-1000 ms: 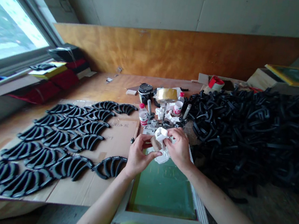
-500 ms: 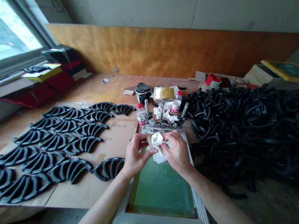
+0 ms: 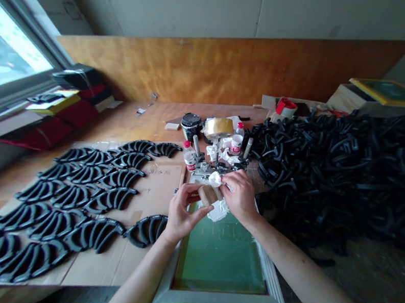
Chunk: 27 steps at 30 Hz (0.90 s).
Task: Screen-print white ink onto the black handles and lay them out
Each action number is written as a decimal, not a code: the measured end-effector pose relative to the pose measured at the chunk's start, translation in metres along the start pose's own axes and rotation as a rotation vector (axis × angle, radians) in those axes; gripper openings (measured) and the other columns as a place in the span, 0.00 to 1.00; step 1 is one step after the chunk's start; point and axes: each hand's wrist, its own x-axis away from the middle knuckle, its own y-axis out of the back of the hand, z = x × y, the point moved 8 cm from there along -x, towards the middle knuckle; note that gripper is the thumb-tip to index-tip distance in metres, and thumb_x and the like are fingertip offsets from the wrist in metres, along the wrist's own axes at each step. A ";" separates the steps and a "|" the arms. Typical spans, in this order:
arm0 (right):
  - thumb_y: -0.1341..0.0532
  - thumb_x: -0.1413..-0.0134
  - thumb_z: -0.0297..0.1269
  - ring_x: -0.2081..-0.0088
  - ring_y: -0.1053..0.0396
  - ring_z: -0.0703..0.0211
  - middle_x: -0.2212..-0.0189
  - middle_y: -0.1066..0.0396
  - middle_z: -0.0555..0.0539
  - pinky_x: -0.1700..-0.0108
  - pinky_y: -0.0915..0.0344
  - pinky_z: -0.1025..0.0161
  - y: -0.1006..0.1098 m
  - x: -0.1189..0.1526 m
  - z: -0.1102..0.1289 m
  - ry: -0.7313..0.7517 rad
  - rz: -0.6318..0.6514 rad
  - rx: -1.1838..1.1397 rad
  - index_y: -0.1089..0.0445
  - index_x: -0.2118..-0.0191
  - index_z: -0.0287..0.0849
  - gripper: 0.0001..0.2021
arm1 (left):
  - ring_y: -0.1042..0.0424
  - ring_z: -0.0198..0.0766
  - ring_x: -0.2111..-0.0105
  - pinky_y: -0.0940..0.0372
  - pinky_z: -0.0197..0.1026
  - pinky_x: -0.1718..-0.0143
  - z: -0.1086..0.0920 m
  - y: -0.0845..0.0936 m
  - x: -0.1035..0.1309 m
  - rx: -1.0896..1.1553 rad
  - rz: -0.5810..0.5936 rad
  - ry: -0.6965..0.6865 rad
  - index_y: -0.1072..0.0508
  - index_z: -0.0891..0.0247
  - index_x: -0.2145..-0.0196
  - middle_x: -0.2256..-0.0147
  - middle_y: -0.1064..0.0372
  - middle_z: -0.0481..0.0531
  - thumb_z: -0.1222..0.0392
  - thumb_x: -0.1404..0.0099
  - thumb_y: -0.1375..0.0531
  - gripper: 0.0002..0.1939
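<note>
My left hand (image 3: 184, 210) grips a small brown block (image 3: 207, 195), which looks wooden, between thumb and fingers. A crumpled white tissue (image 3: 215, 178) is pinched in my right hand (image 3: 239, 195), just beyond the block. Both hands are over the far end of a screen-printing frame (image 3: 222, 263) with green mesh and a pale metal border. Below the block, a white patch (image 3: 219, 211) lies on the mesh. A metal clamp (image 3: 203, 168) with upright posts stands at the frame's far edge.
Curved black plastic parts (image 3: 72, 197) lie in rows on cardboard (image 3: 122, 257) to the left. A large heap of black parts (image 3: 340, 164) fills the right. Behind the clamp stand a bottle (image 3: 188, 157), a black tub (image 3: 191, 126) and a tape roll (image 3: 219, 128).
My right hand has drawn the tissue up and away from the block, so more of the block shows. My left hand stays nearly in place, still holding it.
</note>
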 end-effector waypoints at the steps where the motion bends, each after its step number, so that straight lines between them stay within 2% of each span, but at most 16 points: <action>1: 0.39 0.47 0.23 0.62 0.36 0.56 0.69 0.26 0.48 0.57 0.41 0.60 0.000 0.000 -0.001 -0.001 0.001 0.009 0.27 0.71 0.43 0.08 | 0.26 0.38 0.62 0.27 0.40 0.59 0.000 0.000 0.000 0.006 0.002 -0.001 0.31 0.62 0.53 0.58 0.32 0.54 0.56 0.48 0.30 0.26; 11: 0.41 0.46 0.23 0.61 0.38 0.55 0.68 0.27 0.48 0.57 0.43 0.58 0.001 0.000 0.002 0.012 0.081 0.106 0.27 0.70 0.43 0.09 | 0.26 0.40 0.61 0.27 0.42 0.58 -0.002 -0.002 0.002 -0.002 0.013 -0.013 0.31 0.62 0.52 0.57 0.33 0.55 0.57 0.47 0.30 0.26; 18: 0.43 0.43 0.24 0.59 0.38 0.54 0.66 0.28 0.46 0.58 0.44 0.58 0.000 0.005 0.008 0.030 0.110 0.179 0.27 0.65 0.43 0.09 | 0.26 0.39 0.62 0.27 0.40 0.60 -0.008 -0.001 0.004 -0.037 0.000 -0.056 0.31 0.61 0.50 0.57 0.33 0.54 0.57 0.46 0.31 0.26; 27: 0.43 0.42 0.26 0.60 0.39 0.54 0.68 0.29 0.47 0.59 0.46 0.57 0.001 0.009 0.016 0.055 0.140 0.269 0.29 0.68 0.42 0.07 | 0.27 0.40 0.60 0.26 0.42 0.59 -0.006 -0.002 0.007 -0.074 0.009 -0.093 0.33 0.61 0.49 0.55 0.35 0.56 0.59 0.45 0.32 0.27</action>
